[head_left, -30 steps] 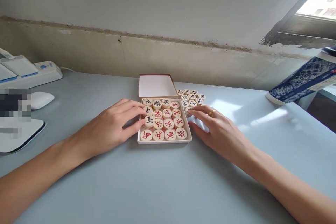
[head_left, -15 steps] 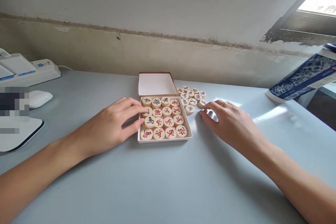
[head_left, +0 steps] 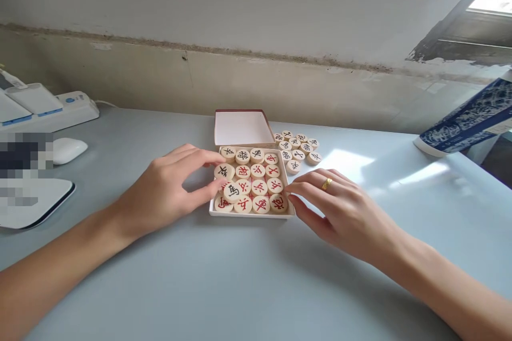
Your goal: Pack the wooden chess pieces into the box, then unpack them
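A white open box (head_left: 252,215) holds rows of round xiangqi pieces with red and black characters. My left hand (head_left: 172,184) is at its left side, thumb and index finger curved around a black-lettered xiangqi piece (head_left: 224,171) that sits raised above the layer. Just below the thumb, a black horse piece (head_left: 231,192) lies on top of other pieces, overlapping them. My right hand (head_left: 336,202) rests at the box's right wall, fingertips by the rim, thumb and index slightly apart, with no piece seen between them. Its other fingers are partly hidden.
The box lid (head_left: 244,128) lies upturned behind the box. Several loose black xiangqi pieces (head_left: 298,154) are grouped to its right. A blue patterned container (head_left: 464,117) leans at the far right. On the left are a power strip (head_left: 80,109) and a white rounded case (head_left: 69,151).
My right hand has moved left and nearer, from beside the loose pieces to the box's right wall. The black horse piece has shifted slightly toward me, and the piece above it shows more fully.
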